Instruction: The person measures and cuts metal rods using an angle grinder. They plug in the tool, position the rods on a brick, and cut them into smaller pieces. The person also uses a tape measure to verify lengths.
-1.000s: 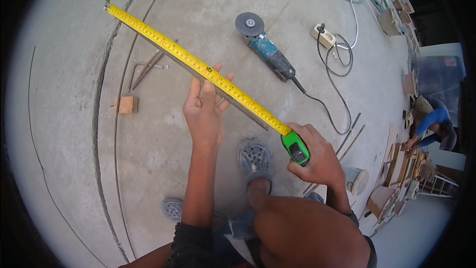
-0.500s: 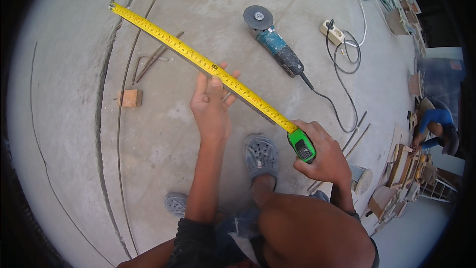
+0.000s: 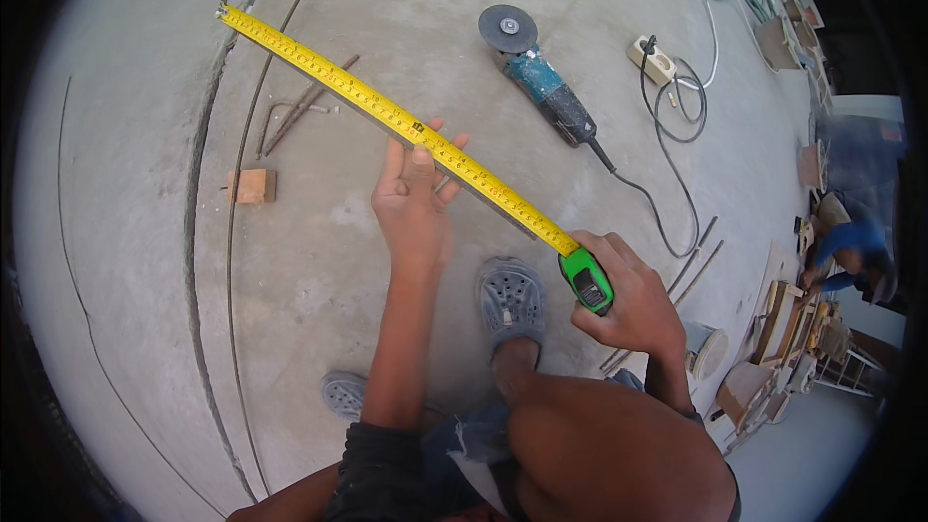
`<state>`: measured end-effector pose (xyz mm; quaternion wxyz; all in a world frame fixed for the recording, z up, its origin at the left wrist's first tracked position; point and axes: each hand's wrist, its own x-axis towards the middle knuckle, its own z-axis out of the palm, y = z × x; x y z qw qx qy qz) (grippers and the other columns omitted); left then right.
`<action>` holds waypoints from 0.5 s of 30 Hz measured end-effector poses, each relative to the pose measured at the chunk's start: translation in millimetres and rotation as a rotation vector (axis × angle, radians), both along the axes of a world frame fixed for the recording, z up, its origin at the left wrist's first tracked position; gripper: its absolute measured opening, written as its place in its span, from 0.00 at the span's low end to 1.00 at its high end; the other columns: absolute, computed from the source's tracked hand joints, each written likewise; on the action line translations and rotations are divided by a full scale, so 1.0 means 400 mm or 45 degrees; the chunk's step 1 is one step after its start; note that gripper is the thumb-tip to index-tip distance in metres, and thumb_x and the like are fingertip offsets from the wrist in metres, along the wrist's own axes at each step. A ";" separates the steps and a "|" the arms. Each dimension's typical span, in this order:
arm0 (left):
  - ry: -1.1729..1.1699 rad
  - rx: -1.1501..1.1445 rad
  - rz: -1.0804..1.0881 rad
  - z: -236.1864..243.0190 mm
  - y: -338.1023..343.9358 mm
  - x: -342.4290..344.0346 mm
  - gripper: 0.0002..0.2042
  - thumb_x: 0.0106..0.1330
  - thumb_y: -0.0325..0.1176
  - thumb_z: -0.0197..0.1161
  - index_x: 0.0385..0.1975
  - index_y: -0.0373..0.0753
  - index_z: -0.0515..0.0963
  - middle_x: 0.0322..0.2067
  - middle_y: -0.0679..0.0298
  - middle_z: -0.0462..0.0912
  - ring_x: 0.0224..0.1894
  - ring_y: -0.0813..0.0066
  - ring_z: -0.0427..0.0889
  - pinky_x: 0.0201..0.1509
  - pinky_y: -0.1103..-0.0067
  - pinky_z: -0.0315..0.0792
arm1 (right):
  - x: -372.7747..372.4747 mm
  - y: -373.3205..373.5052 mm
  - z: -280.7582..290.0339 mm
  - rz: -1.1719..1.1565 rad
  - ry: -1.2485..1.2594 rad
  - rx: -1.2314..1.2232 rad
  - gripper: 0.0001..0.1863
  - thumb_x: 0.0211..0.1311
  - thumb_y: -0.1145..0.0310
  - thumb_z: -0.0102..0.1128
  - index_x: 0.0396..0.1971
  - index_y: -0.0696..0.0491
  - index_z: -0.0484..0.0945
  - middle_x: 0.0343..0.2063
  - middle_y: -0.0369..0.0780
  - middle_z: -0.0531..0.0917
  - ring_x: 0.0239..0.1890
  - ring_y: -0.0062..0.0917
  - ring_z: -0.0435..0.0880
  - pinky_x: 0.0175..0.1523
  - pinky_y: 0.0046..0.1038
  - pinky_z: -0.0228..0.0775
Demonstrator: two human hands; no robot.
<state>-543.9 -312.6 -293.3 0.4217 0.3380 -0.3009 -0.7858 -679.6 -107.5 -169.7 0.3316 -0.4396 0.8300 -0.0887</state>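
A tape measure (image 3: 586, 282) with a green and black case sits in my right hand (image 3: 636, 298), whose fingers are wrapped round it. Its yellow blade (image 3: 329, 72) stretches out to the upper left. Midway along the blade, my left hand (image 3: 414, 208) pinches it, thumb on top and fingers behind. A thin dark rod (image 3: 507, 217) shows along the blade's lower edge and stops just short of the case; the blade hides most of it. Beyond the blade's middle, bent rusty rods (image 3: 295, 118) lie on the floor.
An angle grinder (image 3: 541, 82) lies on the concrete, its cord plugged into a white power strip (image 3: 652, 58). A small wooden block (image 3: 254, 186) and a long thin rod (image 3: 232, 232) lie to the left. At the far right a person in blue (image 3: 851, 246) crouches beside wooden pieces (image 3: 773, 324).
Both hands and the tape measure stay nearly in place. The view has shifted slightly. The person in blue at the far right has moved a little.
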 end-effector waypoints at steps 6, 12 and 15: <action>-0.047 0.030 0.025 -0.002 0.001 -0.007 0.31 0.88 0.38 0.57 0.83 0.31 0.57 0.70 0.51 0.77 0.67 0.53 0.85 0.60 0.64 0.88 | -0.007 -0.007 -0.003 0.016 -0.025 0.018 0.46 0.49 0.59 0.72 0.74 0.44 0.71 0.52 0.47 0.82 0.46 0.53 0.87 0.52 0.50 0.83; -0.100 0.016 0.014 -0.013 0.004 -0.001 0.32 0.87 0.41 0.57 0.83 0.33 0.57 0.72 0.51 0.75 0.71 0.52 0.81 0.69 0.56 0.82 | -0.002 -0.005 -0.020 0.011 -0.019 0.049 0.47 0.50 0.58 0.72 0.76 0.44 0.69 0.53 0.48 0.82 0.46 0.53 0.88 0.52 0.49 0.84; -0.093 0.024 0.024 -0.020 0.004 0.003 0.33 0.87 0.41 0.57 0.84 0.33 0.56 0.73 0.52 0.75 0.72 0.52 0.80 0.71 0.54 0.80 | 0.002 -0.007 -0.024 0.017 -0.011 0.032 0.48 0.50 0.58 0.73 0.76 0.44 0.69 0.54 0.48 0.81 0.46 0.53 0.89 0.52 0.48 0.84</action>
